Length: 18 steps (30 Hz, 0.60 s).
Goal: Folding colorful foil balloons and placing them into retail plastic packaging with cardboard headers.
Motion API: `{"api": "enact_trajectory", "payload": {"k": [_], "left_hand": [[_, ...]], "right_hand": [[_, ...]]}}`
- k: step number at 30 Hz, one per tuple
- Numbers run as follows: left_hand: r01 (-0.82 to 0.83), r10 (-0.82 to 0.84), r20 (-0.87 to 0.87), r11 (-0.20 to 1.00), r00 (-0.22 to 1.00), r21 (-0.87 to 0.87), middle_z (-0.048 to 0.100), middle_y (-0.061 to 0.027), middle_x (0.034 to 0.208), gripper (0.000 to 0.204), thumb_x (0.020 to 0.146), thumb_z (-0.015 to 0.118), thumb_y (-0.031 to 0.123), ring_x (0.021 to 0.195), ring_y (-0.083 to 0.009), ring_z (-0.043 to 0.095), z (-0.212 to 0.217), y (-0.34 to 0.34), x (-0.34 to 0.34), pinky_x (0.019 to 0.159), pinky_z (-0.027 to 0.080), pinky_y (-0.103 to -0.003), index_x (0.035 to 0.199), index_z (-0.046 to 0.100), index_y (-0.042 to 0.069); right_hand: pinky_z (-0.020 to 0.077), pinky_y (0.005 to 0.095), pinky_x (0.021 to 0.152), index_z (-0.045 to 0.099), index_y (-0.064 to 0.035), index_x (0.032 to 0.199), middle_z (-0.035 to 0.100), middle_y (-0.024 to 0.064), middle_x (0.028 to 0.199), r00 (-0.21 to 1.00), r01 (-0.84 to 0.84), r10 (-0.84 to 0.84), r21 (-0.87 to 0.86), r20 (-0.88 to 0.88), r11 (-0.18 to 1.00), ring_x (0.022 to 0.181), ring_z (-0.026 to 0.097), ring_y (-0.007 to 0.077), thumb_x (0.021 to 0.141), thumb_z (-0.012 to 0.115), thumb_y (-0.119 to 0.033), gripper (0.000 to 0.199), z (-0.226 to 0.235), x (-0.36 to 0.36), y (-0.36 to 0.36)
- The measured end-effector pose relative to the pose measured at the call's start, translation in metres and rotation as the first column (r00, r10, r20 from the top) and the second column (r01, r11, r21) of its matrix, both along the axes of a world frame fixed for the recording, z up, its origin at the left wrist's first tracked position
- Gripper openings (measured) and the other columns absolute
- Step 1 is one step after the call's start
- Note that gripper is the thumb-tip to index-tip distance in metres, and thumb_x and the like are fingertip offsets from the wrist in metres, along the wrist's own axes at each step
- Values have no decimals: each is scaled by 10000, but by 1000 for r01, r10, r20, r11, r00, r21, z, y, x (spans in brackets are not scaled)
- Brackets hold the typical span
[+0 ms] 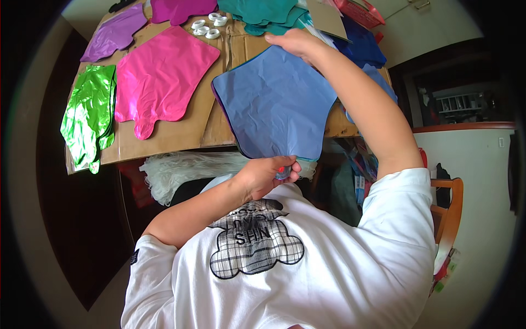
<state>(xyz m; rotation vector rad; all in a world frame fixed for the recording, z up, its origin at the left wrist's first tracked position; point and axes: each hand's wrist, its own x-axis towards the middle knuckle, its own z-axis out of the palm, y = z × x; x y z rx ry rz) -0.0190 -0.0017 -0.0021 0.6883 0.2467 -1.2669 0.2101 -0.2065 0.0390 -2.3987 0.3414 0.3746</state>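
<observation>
A flat, uninflated blue foil balloon stretches from the table towards my body, with purple and teal edges showing beneath it. My left hand is closed on its near end, where a small red spot shows between the fingers. At the balloon's far edge, my right hand grips the top, its fingers partly hidden. Just beyond that hand lies a pile of teal foil balloons. To the left, a pink foil balloon lies flat on the cardboard-covered table.
Green foil balloons hang over the table's left edge. Purple and magenta ones lie behind, beside several white ribbon rolls. Dark blue balloons and a red basket are at far right. A wooden chair stands right.
</observation>
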Motion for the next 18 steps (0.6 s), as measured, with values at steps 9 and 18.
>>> {"api": "enact_trajectory", "payload": {"k": [9, 18], "left_hand": [[-45, 46, -16, 999, 999, 24, 649, -107, 976, 186, 960, 554, 147, 878, -197, 647, 0, -3, -3, 850, 532, -314, 1021, 606, -21], [-58, 59, -38, 998, 998, 10, 647, -103, 964, 194, 957, 567, 134, 858, -190, 637, -3, -2, 0, 825, 542, -314, 1052, 595, -33]], "right_hand": [[533, 383, 731, 688, 45, 890, 691, 223, 913, 992, -95, 124, -444, 36, 891, 860, 683, 305, 765, 543, -141, 267, 21, -3, 39], [480, 304, 612, 654, -11, 982, 648, 95, 854, 993, -61, 78, -176, 93, 982, 736, 597, 164, 829, 549, -89, 201, 0, 7, 10]]}}
